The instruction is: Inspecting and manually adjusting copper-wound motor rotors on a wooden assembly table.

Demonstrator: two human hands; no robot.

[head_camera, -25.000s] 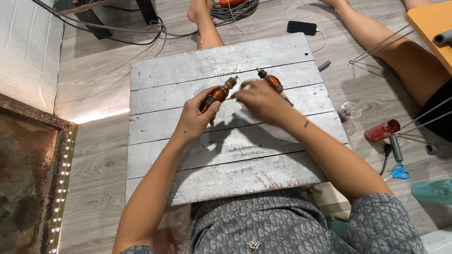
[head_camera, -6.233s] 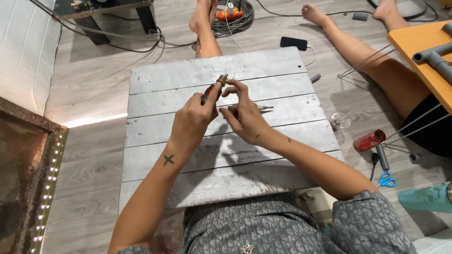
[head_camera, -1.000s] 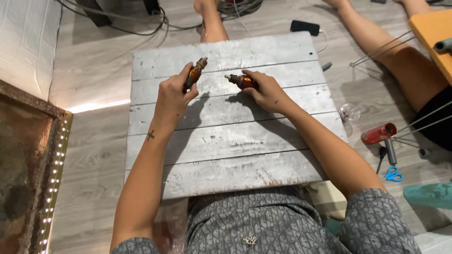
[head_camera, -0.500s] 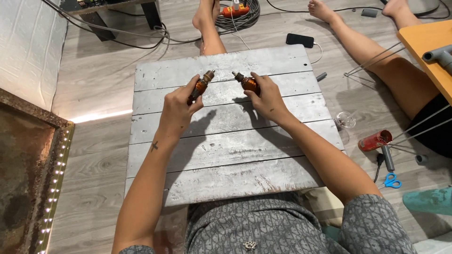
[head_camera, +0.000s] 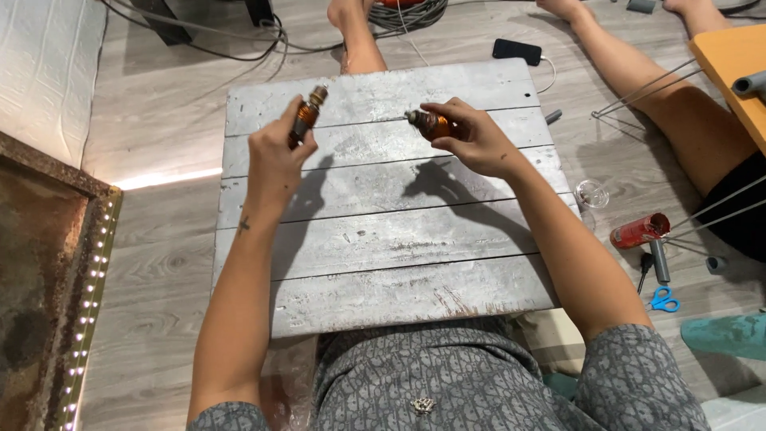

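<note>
Sitting on the floor with a grey plank board (head_camera: 383, 239) across the lap, the person holds one small amber-orange piece in each hand above the far part of that board. The left hand (head_camera: 275, 156) is closed around the left orange piece (head_camera: 306, 118), fingers wrapped and pressed together on its lower body, so that the metal tip points up and away from the board; I think this grip keeps it steady and shows the end clearly. The right hand (head_camera: 479, 140) holds the right orange piece (head_camera: 431, 124) more lightly, pinched between thumb and first fingers, lying almost flat, its metal end turned toward the left piece. The other fingers of this hand are a little spread. Both pieces are lifted off the wood and stay apart from each other, over the board's far two planks. Beyond the far right corner of the board a dark phone (head_camera: 517, 52) lies on the floor with a cable. To the right of the board I see a red can (head_camera: 640, 231), blue scissors (head_camera: 664, 298) and the bare leg (head_camera: 662, 104) of another person. Left of the board a string of small lights (head_camera: 89, 287) runs along a rusty frame.
</note>
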